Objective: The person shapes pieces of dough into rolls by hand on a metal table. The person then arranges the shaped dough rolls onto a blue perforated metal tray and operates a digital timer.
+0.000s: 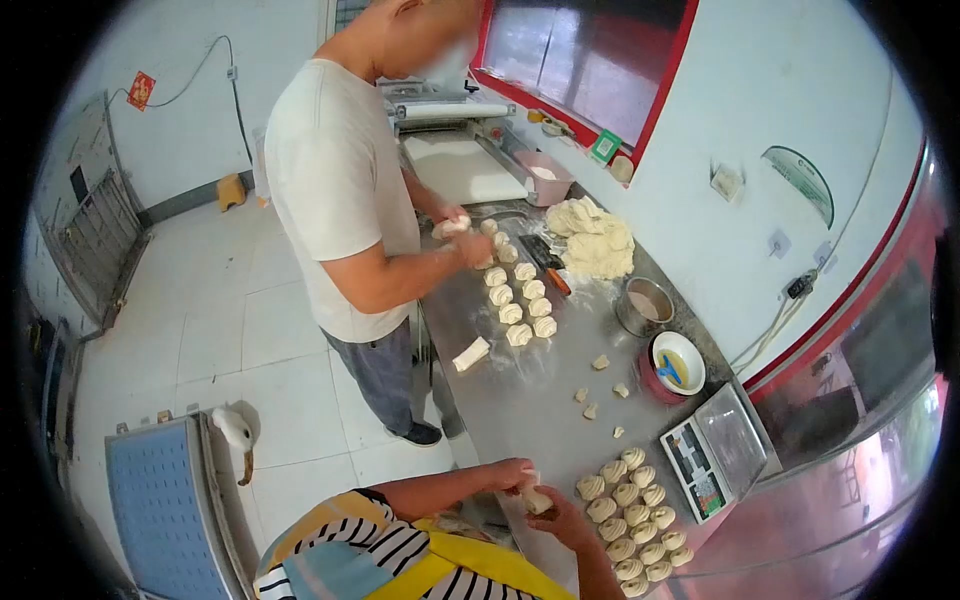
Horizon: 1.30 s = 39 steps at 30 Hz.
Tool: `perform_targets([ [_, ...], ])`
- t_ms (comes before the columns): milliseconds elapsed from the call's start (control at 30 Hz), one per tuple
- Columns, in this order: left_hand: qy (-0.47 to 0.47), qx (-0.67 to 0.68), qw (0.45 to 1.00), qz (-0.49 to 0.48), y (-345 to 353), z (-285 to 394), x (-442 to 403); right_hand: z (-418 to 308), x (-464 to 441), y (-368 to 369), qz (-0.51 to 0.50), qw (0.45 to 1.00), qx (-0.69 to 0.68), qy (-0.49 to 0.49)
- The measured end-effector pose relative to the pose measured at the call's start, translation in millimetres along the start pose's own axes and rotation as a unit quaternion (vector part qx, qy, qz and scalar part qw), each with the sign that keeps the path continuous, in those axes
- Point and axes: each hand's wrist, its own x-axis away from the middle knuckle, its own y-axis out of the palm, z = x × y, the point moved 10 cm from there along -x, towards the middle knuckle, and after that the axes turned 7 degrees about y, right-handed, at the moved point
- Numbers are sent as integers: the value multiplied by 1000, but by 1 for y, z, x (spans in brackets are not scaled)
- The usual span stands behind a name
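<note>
At the near edge of the steel table, my left hand and my right hand are close together, both closed on one piece of dough. Right of my right hand, several shaped dough rolls stand in close rows. Beyond my hands lie several small dough scraps. Farther up the table are two rows of shaped dough pieces, with a flat folded dough strip near the left edge.
A co-worker stands at the table's left side, handling dough. A scale, a bowl, a metal pot, a scraper and a large dough heap line the right side. A dough machine stands at the far end.
</note>
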Motion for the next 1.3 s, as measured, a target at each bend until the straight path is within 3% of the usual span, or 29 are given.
perform_targets([
  [33, -67, 113, 991, -40, 11, -9, 4, 7, -3, -4, 25, 999, 41, 7],
  [167, -101, 110, 989, -16, 9, -41, 1, 17, -7, -7, 105, 983, 151, 0],
  [267, -70, -156, 981, -90, 24, 12, 28, -16, -9, -28, 167, 969, 181, -8],
  [300, 12, -236, 968, -82, 28, 16, 27, -23, -7, -35, 190, 964, 186, -3],
  [367, 181, -383, 904, -56, 49, 12, 24, 22, -28, -40, 187, 982, 4, 38],
  [400, 196, -302, 930, -71, 54, 0, 21, 48, -36, -39, 182, 978, -85, 57],
  [467, 254, -283, 924, -38, 53, 5, 35, 98, -50, -30, 160, 943, -273, 104],
  [567, 281, -265, 922, 27, 39, 4, 37, 116, -58, 13, 36, 861, -477, 174],
  [700, 279, -249, 922, 104, 13, 21, 34, 126, -59, 26, 25, 824, -523, 216],
  [833, 314, -163, 931, 89, 15, 35, 34, 161, -77, 23, 54, 796, -550, 247],
  [867, 315, -175, 928, 90, 16, 31, 30, 158, -91, 6, 43, 937, -319, 134],
  [900, 317, -188, 925, 92, 15, 31, 27, 160, -101, 2, 28, 998, -60, 9],
  [967, 208, -171, 958, 102, 4, 16, 15, 160, -100, 10, -28, 999, -37, 25],
  [1000, 151, -161, 970, 105, 0, 7, 12, 148, -80, 23, -66, 944, -276, 166],
  [1033, 137, -180, 971, 75, 4, -2, 6, 140, -59, 46, -98, 813, -493, 294],
  [1133, 101, -224, 969, 3, 12, -25, -9, 153, -78, 47, -175, 730, -638, 172],
  [1167, 94, -235, 967, -10, 14, -26, -11, 183, -90, 24, -57, 879, -453, 139],
  [1200, 86, -247, 965, -24, 15, -25, -12, 183, -93, 1, 65, 965, -236, 95],
  [1267, 51, -221, 974, -2, 9, -23, -15, 186, -89, -15, 143, 970, -181, 76],
  [1300, 33, -207, 978, 10, 7, -24, -15, 140, -66, -2, 98, 925, -351, 106],
])
